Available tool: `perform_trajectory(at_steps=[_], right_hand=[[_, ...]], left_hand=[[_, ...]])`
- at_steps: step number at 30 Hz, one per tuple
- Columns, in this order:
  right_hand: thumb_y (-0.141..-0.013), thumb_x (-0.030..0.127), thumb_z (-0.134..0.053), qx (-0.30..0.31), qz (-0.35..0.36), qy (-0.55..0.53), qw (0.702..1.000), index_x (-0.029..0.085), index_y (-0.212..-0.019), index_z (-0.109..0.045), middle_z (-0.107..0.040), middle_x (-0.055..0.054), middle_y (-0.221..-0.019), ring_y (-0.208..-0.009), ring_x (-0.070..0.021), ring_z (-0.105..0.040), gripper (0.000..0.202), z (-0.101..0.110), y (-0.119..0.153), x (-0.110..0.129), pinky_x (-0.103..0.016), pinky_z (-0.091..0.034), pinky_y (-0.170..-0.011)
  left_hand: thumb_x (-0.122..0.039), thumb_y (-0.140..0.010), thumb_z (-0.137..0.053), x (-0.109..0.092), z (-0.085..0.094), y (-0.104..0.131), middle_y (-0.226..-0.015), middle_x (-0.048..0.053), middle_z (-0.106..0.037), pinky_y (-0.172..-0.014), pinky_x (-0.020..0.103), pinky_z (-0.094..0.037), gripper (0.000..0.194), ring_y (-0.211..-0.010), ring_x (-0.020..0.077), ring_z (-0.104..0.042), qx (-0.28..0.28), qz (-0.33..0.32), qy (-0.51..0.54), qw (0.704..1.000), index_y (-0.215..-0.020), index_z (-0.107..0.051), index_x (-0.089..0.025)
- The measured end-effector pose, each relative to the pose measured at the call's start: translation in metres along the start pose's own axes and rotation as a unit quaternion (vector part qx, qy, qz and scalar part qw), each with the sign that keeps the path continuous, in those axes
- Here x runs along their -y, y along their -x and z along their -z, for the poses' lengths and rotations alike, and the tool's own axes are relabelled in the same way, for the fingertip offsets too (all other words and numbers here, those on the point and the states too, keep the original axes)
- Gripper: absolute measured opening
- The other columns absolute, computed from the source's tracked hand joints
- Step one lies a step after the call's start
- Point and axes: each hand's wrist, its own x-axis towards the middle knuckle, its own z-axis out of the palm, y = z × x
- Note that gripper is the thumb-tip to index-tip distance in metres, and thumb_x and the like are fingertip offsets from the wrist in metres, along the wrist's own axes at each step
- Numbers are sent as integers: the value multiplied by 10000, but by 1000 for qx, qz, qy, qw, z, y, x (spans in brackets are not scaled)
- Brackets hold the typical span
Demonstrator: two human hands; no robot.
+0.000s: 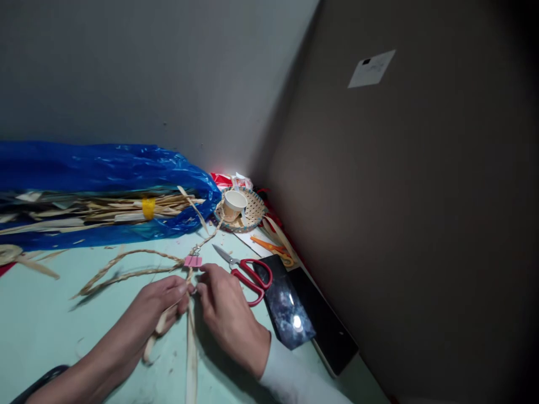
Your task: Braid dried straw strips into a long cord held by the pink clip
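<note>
A pink binder clip [193, 261] grips a braided cord of pale dried plant strips [126, 275] that loops off to the left on the table. Just below the clip, my left hand [166, 297] is closed, pinching the short braid and one strip that curls down under the palm. My right hand [229, 317] has its fingers bent at the other side of the braid, close under the clip; its fingertips are partly hidden, and it appears to pinch the braid or a strip. Another long flat strip [191, 353] hangs straight down between both hands toward the near edge.
Red-handled scissors [252, 280] lie right of my hands, beside a dark glossy phone-like object [288, 306] and a black flat case [324, 322]. Behind are a woven basket [255, 210] holding a paper cup [234, 203], orange scissors [273, 247] and a blue plastic bag [84, 165] of dried strips. Walls meet behind.
</note>
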Motion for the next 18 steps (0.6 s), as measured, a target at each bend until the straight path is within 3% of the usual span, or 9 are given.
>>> perform_trajectory(at_steps=[3,7,12,18], right_hand=[[-1006,187,-447,30,-12,-72,997,134,-1181,-603,-725,-93,-941,-928,-226,-666,240,-2,0,0,-322,-472,-826],[-984,156,-483,48,-23,-122,991,137,-1171,-606,-709,-28,-777,-797,-188,-665,225,-3,-8,2,-280,-452,-766],[-953,106,-473,72,-16,-111,991,144,-1081,-651,-724,-57,-871,-837,-187,-657,223,-1,-9,2,-271,-446,-762],[-959,116,-473,79,-36,-31,996,142,-1091,-655,-716,-101,-1002,-982,-229,-627,227,0,-5,-3,-300,-428,-807]], left_hand=[[-446,-789,-669,-2,-2,3,-559,-68,-484,-443,194,-220,303,-452,79,-315,40,2,15,999,-664,-581,-184],[-437,-785,-648,-5,-6,7,-611,-58,-529,-445,184,-233,256,-474,84,-352,23,7,8,1000,-751,-594,-190],[-487,-721,-656,-3,-9,8,-539,-98,-496,-408,172,-134,316,-408,48,-242,20,48,29,998,-791,-520,-211],[-512,-701,-677,2,-8,6,-533,-84,-579,-422,159,-172,408,-404,61,-305,-16,81,8,997,-936,-491,-236]])
